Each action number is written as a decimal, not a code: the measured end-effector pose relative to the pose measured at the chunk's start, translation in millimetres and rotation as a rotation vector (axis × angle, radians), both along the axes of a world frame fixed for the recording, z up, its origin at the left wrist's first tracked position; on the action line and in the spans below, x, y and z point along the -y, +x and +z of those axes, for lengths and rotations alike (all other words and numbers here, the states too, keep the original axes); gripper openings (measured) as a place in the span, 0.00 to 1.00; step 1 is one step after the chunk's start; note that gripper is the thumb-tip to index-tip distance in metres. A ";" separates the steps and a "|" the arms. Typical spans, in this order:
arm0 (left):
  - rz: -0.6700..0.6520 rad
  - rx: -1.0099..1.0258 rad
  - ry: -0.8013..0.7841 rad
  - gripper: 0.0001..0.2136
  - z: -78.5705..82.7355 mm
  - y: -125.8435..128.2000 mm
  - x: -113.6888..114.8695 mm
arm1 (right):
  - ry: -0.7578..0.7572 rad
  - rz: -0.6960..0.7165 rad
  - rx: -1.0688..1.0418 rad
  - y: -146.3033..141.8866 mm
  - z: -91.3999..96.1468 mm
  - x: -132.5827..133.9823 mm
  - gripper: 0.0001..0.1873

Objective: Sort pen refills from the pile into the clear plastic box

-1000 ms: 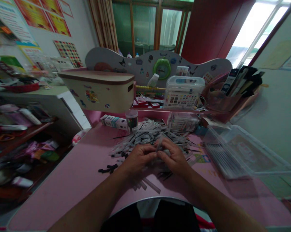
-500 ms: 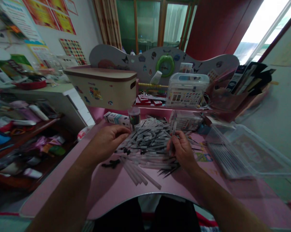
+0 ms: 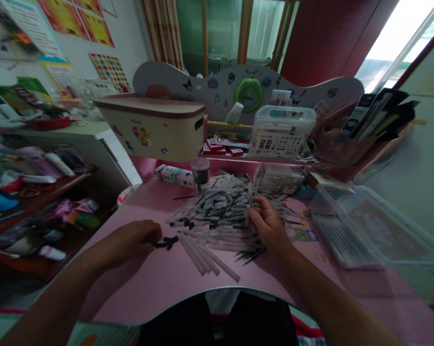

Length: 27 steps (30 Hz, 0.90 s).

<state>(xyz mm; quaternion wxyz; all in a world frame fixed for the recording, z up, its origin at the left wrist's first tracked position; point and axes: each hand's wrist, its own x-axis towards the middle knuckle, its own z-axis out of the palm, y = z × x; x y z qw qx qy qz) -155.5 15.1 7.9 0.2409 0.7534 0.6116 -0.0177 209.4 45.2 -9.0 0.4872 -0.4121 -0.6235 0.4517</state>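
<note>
While the right hand (image 3: 269,225) pinches a pale tube (image 3: 250,194), a loose heap (image 3: 220,204) lies unhandled, the left hand's (image 3: 143,234) grip by black pieces (image 3: 171,241) unclear.

Green clock (image 3: 248,95) sits against the grey wavy backboard (image 3: 198,103), stickers on both sides of it. White bottle (image 3: 234,113): just left of the clock, tilted. Yellow beads (image 3: 226,124): below-left of it; small red boxes (image 3: 213,147) lower still. Cream bin (image 3: 152,129), brown-edged lid, stickered front: further left of the clock. Clear handled case (image 3: 282,137): below-right. Container of dark, flat items (image 3: 386,120): well to the clock's right, can't make out the contents from here. Brown-framed window (image 3: 245,33) above the clock, patterned curtain (image 3: 162,33) up-left, dark red panel (image 3: 328,38) up-right. Red-and-yellow posters (image 3: 64,19) and checkered sheet (image 3: 109,72): far left of the clock, on the wall. Cluttered shelf (image 3: 73,185): far lower left.
</note>
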 end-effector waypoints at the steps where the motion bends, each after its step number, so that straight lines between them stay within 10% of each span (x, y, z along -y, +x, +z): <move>1: 0.000 0.009 -0.005 0.11 -1.6 0.1 -1.9 | -0.001 0.001 0.008 0.2 0.8 0.3 0.14; 14: 0.053 0.233 0.291 0.07 27.7 16.2 -19.9 | 0.052 0.035 0.115 3.1 -0.3 1.3 0.12; 20: 0.375 1.068 0.254 0.12 44.8 93.6 -29.2 | 0.195 0.073 0.316 2.9 3.9 6.0 0.10; 27: 0.714 1.613 0.002 0.16 22.2 168.0 -29.5 | 0.236 0.120 0.387 1.5 4.8 9.2 0.10</move>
